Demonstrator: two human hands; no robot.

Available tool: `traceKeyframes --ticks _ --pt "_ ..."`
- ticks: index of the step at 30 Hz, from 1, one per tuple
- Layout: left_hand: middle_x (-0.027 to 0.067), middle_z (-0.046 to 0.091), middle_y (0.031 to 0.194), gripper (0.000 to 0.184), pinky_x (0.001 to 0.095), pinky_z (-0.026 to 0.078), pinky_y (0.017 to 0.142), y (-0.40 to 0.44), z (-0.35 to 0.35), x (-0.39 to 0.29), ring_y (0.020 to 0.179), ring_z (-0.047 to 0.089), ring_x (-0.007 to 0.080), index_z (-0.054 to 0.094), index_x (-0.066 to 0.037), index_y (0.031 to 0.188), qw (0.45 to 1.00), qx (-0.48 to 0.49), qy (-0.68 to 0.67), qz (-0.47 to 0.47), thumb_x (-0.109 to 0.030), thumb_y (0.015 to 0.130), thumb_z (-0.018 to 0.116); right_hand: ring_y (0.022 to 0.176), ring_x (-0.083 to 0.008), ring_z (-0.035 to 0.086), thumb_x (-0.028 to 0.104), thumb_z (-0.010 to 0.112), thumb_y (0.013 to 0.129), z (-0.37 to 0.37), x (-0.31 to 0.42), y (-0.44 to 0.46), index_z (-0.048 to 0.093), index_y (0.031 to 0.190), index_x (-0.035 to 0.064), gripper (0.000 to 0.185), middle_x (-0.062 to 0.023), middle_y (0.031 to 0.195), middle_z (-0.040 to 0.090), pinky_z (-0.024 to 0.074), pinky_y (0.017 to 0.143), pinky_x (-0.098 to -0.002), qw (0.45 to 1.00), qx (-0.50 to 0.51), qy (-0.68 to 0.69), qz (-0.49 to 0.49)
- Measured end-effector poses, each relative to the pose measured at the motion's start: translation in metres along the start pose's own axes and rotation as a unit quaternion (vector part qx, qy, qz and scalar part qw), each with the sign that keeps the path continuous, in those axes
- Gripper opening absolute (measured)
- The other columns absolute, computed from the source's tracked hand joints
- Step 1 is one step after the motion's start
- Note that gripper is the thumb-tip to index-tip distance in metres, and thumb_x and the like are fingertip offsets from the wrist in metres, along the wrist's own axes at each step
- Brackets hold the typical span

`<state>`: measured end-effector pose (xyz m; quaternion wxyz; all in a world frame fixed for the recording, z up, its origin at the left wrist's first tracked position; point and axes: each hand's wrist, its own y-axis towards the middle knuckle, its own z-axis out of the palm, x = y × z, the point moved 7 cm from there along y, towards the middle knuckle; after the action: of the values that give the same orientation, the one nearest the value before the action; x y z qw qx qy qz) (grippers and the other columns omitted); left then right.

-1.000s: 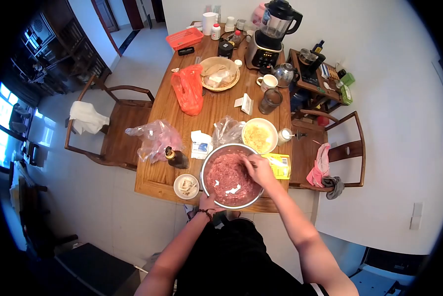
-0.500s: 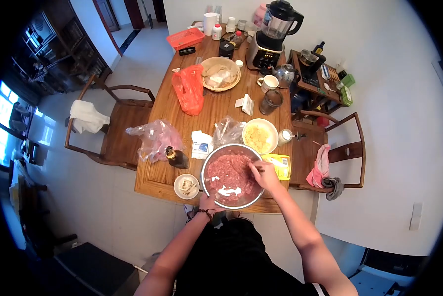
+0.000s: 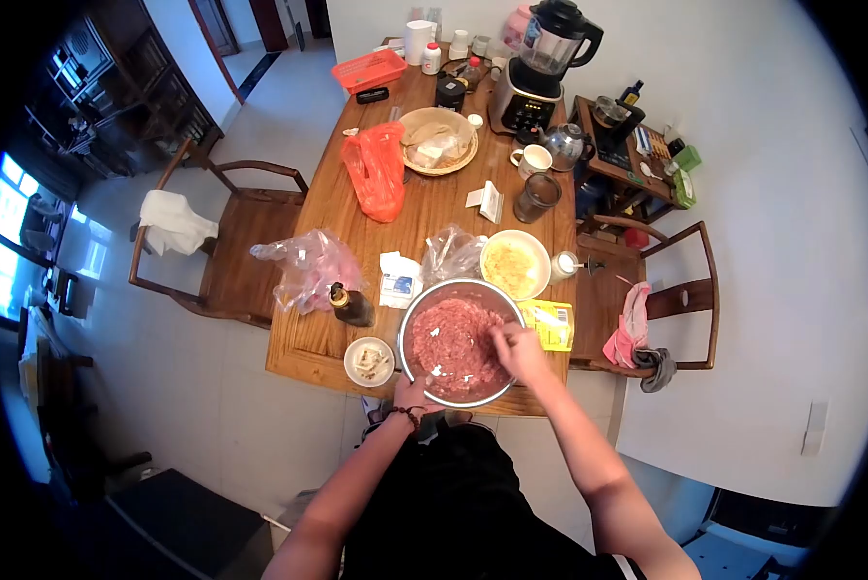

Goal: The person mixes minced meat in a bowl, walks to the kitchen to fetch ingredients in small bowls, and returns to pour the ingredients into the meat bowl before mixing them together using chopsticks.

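A steel bowl (image 3: 404, 333) at the table's front edge holds pink minced meat (image 3: 453, 338) with small white patches on it. My left hand (image 3: 413, 393) grips the bowl's near-left rim, a beaded bracelet on its wrist. Over the bowl's right side is my right hand (image 3: 521, 352), its fingers closed at the edge of the meat; what they hold is too small to make out. Behind the bowl at the right stands a white bowl of yellowish food (image 3: 513, 263). A yellow packet (image 3: 550, 326) lies beside my right hand.
Left of the steel bowl are a dark bottle (image 3: 352, 304), a small dish (image 3: 368, 362) and a plastic bag (image 3: 318, 271). Farther back are a red bag (image 3: 375, 172), a basket (image 3: 438, 141), a glass (image 3: 537, 196) and a blender (image 3: 540, 68). Wooden chairs flank the table.
My right hand has shifted slightly down and right along the bowl, and the white patches on the meat look smaller. The whole view has shifted a little. My left hand keeps its grip.
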<state>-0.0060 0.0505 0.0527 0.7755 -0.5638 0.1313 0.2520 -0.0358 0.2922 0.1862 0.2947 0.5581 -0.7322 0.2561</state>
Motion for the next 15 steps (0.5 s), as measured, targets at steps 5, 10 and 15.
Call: traceKeyframes --ticks 5,10,15 --pt "0.0229 0.061 0.128 0.044 0.0583 0.066 0.079 0.008 -0.003 0.004 0.104 0.071 0.0415 0.042 -0.009 0.142 1.0 0.013 0.018 0.009 -0.005 0.098 0.046 0.081 -0.0353 0.074 0.014 0.07 0.095 0.057 0.05 0.011 0.077 0.093 -0.0026 0.018 -0.0213 0.092 0.075 0.0593 0.074 -0.0399 0.99 0.039 0.076 -0.11" --pt "0.0232 0.063 0.124 0.041 0.0577 0.066 0.076 0.011 -0.008 0.009 0.099 0.073 0.0425 0.042 -0.01 0.14 1.0 0.001 0.03 0.007 -0.011 0.099 0.046 0.078 -0.0387 0.072 0.017 0.066 0.098 -0.005 0.015 0.035 0.076 0.095 -0.0012 0.021 -0.0228 0.09 0.073 0.059 0.075 -0.0429 0.995 -0.065 -0.009 -0.079" --pt "0.0221 0.062 0.127 0.041 0.0589 0.066 0.076 0.011 -0.006 0.008 0.104 0.071 0.042 0.042 -0.009 0.141 0.999 0.021 -0.008 0.023 -0.007 0.1 0.044 0.078 -0.0353 0.074 0.017 0.069 0.097 0.016 0.0 -0.004 0.075 0.092 -0.0029 0.022 -0.0222 0.089 0.074 0.058 0.071 -0.0394 0.989 0.127 -0.001 -0.075"
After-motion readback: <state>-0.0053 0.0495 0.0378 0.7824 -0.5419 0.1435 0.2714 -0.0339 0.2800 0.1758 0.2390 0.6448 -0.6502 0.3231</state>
